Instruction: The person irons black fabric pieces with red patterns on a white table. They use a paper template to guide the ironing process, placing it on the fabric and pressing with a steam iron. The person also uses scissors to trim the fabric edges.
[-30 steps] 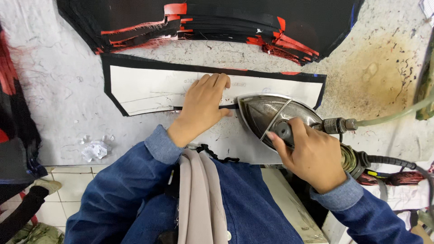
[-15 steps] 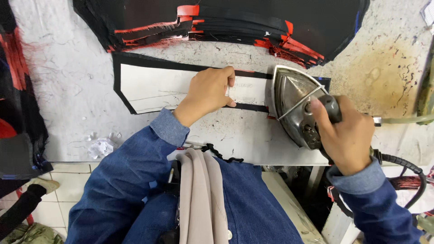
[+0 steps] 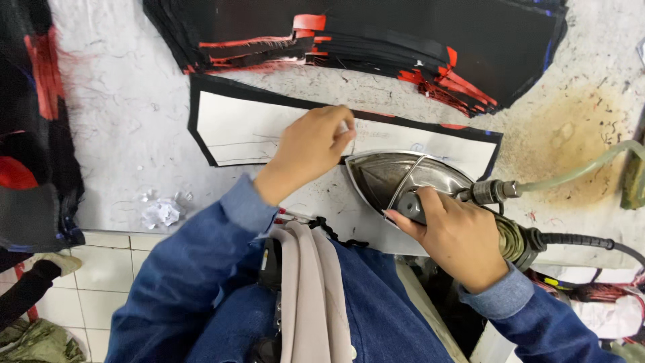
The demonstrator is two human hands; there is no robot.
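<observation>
Head view: your left hand [image 3: 310, 149] is pinching the white-faced fabric panel [image 3: 255, 128], whose long axis is running left to right across the worktop [image 3: 114, 134]; your right hand [image 3: 457, 235], fingers clenched, is gripping the iron [image 3: 396, 176] just right of those fingers.
</observation>
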